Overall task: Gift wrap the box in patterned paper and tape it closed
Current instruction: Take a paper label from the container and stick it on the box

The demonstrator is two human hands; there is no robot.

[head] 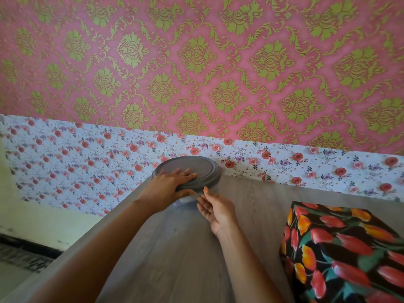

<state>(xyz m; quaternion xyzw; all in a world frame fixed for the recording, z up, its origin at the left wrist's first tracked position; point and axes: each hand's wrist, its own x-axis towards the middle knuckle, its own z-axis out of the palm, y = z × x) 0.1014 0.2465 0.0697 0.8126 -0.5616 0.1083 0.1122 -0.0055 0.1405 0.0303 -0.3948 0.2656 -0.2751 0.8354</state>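
A box point(341, 248) wrapped in black paper printed with red and orange tulips stands on the grey wood table point(251, 206) at the lower right. At the table's far edge sits a round grey lid point(194, 166) on a blurred clear container point(183, 200). My left hand point(168, 182) lies flat on the lid with its fingers straight. Just below the lid's rim is my right hand point(215, 206), palm turned up and fingers loosely curled. Its thumb tip is at the rim, and nothing shows between its fingers. Both hands are well left of the box.
Behind the table is a wall with pink and green damask paper point(218, 62) above a strip of white floral paper point(76, 154). The table's left edge runs diagonally, with pale floor and a dark border point(26, 248) beyond it.
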